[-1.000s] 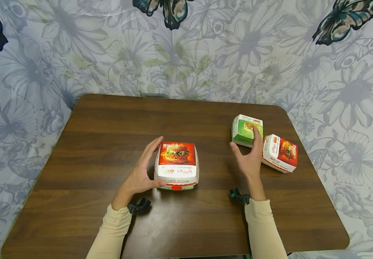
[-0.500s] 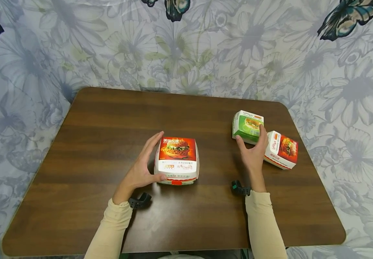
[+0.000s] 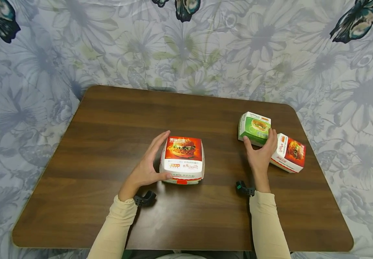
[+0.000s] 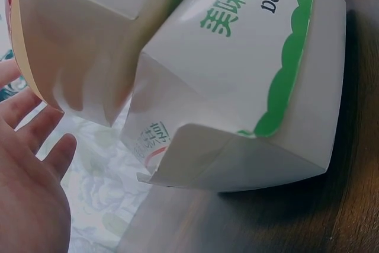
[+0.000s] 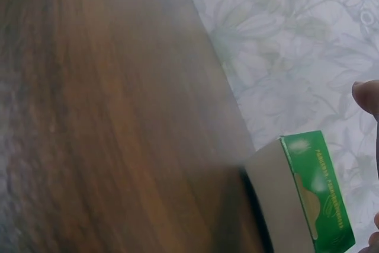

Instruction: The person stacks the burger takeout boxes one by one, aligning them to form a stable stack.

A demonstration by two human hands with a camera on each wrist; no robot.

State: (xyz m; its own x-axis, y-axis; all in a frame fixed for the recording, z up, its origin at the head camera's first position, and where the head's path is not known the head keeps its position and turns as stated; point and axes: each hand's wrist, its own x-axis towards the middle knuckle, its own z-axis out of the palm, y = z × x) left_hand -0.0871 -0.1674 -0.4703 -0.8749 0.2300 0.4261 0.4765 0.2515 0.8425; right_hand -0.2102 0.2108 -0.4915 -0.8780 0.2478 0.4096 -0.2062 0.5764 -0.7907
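Observation:
Near the table's middle stands a burger box with a red picture lid. It sits on another burger box, white with green scalloped trim in the left wrist view. My left hand lies along the stack's left side, fingers fairly straight and thumb by the front corner. Whether it touches the boxes I cannot tell. At the right, my right hand is spread over the near side of a green burger box. The right wrist view shows its thumb apart from that box.
Another red and white burger box stands right of my right hand, close to the green one. The brown wooden table has rounded corners. Behind it hangs a flowered, butterfly-printed backdrop.
My right hand has shifted slightly forward and right, its thumb and fingers now nearer the green box's near corners. My left hand and the stacked boxes hold their place; the head view has shifted a little.

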